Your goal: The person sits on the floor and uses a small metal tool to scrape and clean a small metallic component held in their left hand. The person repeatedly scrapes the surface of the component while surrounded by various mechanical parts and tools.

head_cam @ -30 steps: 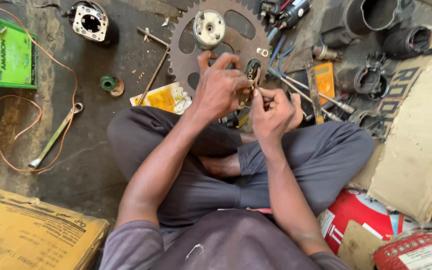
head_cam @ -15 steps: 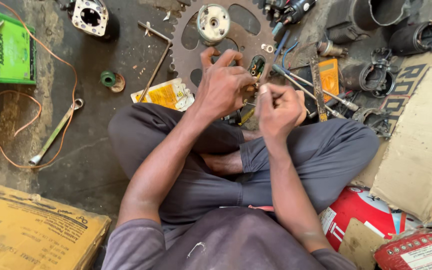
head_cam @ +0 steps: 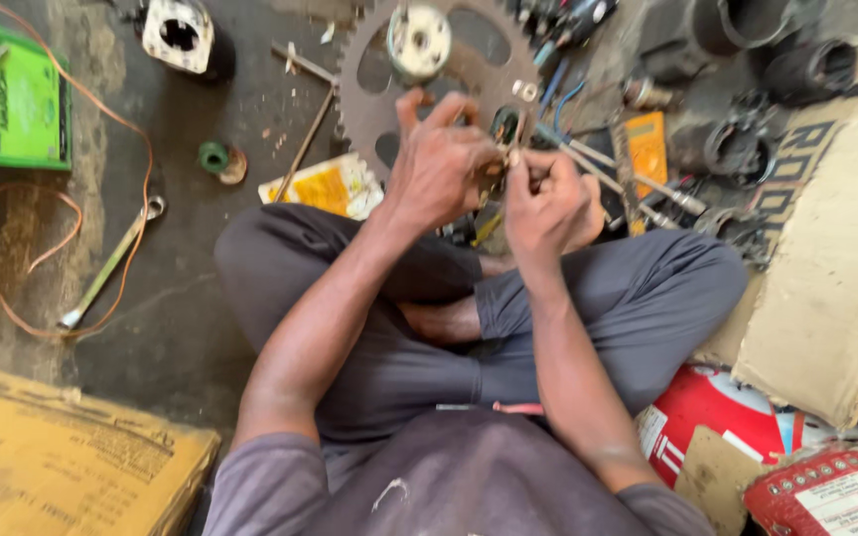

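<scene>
A person sits cross-legged on a dark, oily floor (head_cam: 201,328), seen from above, with both hands raised together over the knees.

At far left lies a green battery (head_cam: 12,99), with a thin orange wire (head_cam: 22,258) looping from it across the floor. A wrench (head_cam: 109,266) lies inside that loop. Below, in the near left corner, is a flattened yellow carton (head_cam: 62,457). Further along sit a small green spool (head_cam: 215,159) and a yellow packet (head_cam: 325,187).

In the middle, the left hand (head_cam: 439,164) is curled with the fingers bent, pinching a small metal part (head_cam: 497,179) (too blurred and too hidden to name). The right hand (head_cam: 548,203) is just beside it, touching, its fingertips closed narrowly on the same part. The part sits between the two hands, above the crossed legs and just in front of a large toothed sprocket (head_cam: 379,89) lying flat on the floor.

To the right of the hands are scattered tools (head_cam: 647,184), dark engine cylinders (head_cam: 786,69), a sheet of brown cardboard (head_cam: 836,268), and a red container (head_cam: 712,417) near the right knee.
</scene>
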